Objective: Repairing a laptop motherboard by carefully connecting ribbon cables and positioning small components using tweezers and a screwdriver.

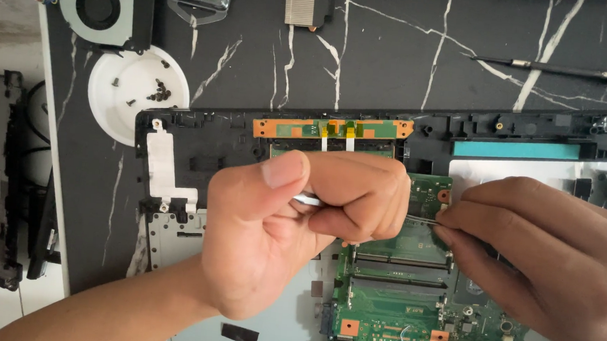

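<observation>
The left hand (282, 226) is curled into a tight fist, thumb pressed over the bent fingers, clamped on a small flat silvery metal piece (307, 200) whose end just peeks out between thumb and forefinger; most of it is hidden inside the fist. The right hand (546, 259) comes in from the right edge with its fingertips pinched together on a thin, pale wire-like strand (422, 219) that runs across the short gap between the two hands, just above the green laptop motherboard (393, 312). That board sits in the opened black plastic laptop chassis (206, 142), which lies on a black marble-patterned table (396, 63). Both hands hover close together over the board's upper part, leaving little room between them; the board's lower part and the chassis's left side lie uncovered. Beyond the chassis's far edge are a round white plastic dish (127, 94) holding small dark screws, a grey cooling fan (101, 3) and, well to the right, a slim black screwdriver (549, 67).
</observation>
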